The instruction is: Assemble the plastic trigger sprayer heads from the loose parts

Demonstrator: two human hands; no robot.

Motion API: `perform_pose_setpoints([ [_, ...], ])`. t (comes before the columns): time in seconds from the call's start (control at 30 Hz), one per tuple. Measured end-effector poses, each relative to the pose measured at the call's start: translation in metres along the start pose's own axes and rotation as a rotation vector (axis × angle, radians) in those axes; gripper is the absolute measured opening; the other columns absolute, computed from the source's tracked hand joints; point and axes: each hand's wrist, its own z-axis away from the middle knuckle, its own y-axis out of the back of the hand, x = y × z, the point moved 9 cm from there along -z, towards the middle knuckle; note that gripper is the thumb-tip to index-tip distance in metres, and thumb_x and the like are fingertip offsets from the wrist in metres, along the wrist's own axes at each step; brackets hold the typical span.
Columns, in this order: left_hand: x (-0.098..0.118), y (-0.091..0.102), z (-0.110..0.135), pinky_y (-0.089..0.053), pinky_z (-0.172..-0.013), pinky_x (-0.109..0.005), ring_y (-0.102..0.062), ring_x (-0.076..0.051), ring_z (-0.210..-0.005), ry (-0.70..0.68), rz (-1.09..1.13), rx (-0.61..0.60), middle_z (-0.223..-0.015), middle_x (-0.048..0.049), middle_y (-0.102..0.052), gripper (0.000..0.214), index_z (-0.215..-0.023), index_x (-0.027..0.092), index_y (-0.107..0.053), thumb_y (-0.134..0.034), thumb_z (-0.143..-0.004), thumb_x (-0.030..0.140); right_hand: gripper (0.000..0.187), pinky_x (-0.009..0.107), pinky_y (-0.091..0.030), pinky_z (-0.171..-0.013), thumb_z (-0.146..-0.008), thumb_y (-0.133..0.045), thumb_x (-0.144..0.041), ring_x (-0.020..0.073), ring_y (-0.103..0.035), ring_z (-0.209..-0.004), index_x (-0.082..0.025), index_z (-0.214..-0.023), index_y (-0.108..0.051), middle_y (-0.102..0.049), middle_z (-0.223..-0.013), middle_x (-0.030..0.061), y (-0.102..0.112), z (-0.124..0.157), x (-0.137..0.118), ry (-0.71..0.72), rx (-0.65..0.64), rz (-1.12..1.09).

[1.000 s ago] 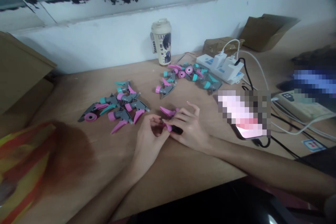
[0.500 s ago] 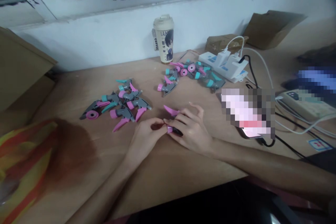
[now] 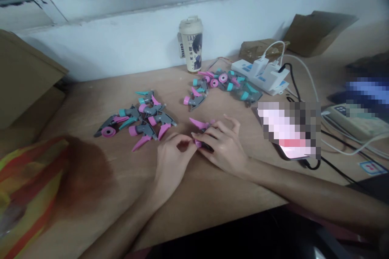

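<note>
My right hand (image 3: 223, 147) is wrapped round a grey spray trigger head (image 3: 203, 137) with a pink lever sticking out to the upper left. My left hand (image 3: 173, 158) meets it from the left, thumb and fingers pinched at the head's pink nozzle end. Both hands rest low over the wooden table (image 3: 188, 194). A pile of grey, pink and teal trigger heads (image 3: 139, 119) lies to the left of my hands. A second pile of trigger heads (image 3: 221, 85) lies further back on the right.
A lidded coffee cup (image 3: 191, 44) stands by the white wall. A white power strip (image 3: 261, 75) with chargers and cables lies at the right, a phone (image 3: 288, 129) beside my right forearm. Cardboard boxes (image 3: 21, 77) stand left. A striped bag (image 3: 27, 186) fills the near left.
My hands stay together on the same trigger head, with the left fingers shifting slightly at its nozzle end. The view has drifted a little; the piles have not moved.
</note>
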Motion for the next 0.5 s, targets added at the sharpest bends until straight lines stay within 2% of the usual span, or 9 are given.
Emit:
perform_pose_setpoints([
  [0.13, -0.019, 0.009, -0.008, -0.046, -0.069, -0.029, -0.060, -0.016, -0.070, 0.092, 0.107, 0.021, -0.075, 0.0000, -0.068, 0.013, -0.072, 0.019, -0.067, -0.059, -0.076, 0.029, 0.019, 0.045, -0.017, -0.101, -0.081, -0.062, -0.030, 0.0197, -0.056, -0.093, -0.025, -0.100, -0.064, -0.069, -0.084, -0.0012, 0.004, -0.002, 0.020, -0.101, 0.007, -0.023],
  [0.2, -0.023, 0.005, -0.012, -0.047, -0.068, -0.028, -0.059, -0.015, -0.071, 0.118, 0.270, -0.046, -0.075, -0.0002, -0.066, 0.015, -0.074, 0.019, -0.067, -0.058, -0.077, 0.031, 0.019, 0.045, -0.016, -0.102, -0.082, -0.062, -0.031, 0.0186, -0.058, -0.091, -0.026, -0.100, -0.063, -0.070, -0.086, -0.0018, 0.006, -0.003, 0.027, -0.128, 0.026, -0.075],
  [0.3, -0.017, -0.004, -0.013, -0.049, -0.063, -0.025, -0.058, -0.014, -0.069, 0.123, 0.466, -0.156, -0.075, -0.0006, -0.064, 0.017, -0.074, 0.019, -0.067, -0.057, -0.079, 0.032, 0.016, 0.044, -0.016, -0.103, -0.081, -0.063, -0.029, 0.0155, -0.060, -0.086, -0.026, -0.098, -0.062, -0.071, -0.091, -0.0033, 0.006, -0.005, 0.030, -0.125, 0.039, -0.154],
  [0.4, -0.010, -0.009, -0.011, -0.047, -0.057, -0.023, -0.055, -0.013, -0.065, 0.107, 0.468, -0.190, -0.074, -0.0013, -0.063, 0.016, -0.076, 0.019, -0.068, -0.059, -0.079, 0.032, 0.017, 0.043, -0.014, -0.105, -0.081, -0.064, -0.029, 0.0140, -0.061, -0.085, -0.025, -0.098, -0.061, -0.071, -0.094, -0.0039, 0.005, -0.005, 0.026, -0.109, 0.037, -0.215],
  [0.5, -0.007, -0.009, -0.008, -0.047, -0.055, -0.023, -0.055, -0.013, -0.067, 0.052, 0.408, -0.168, -0.077, -0.0022, -0.063, 0.015, -0.081, 0.019, -0.068, -0.060, -0.079, 0.032, 0.019, 0.043, -0.013, -0.106, -0.081, -0.063, -0.030, 0.0141, -0.062, -0.087, -0.025, -0.099, -0.061, -0.071, -0.095, -0.0033, 0.003, -0.005, 0.023, -0.096, 0.022, -0.266],
])
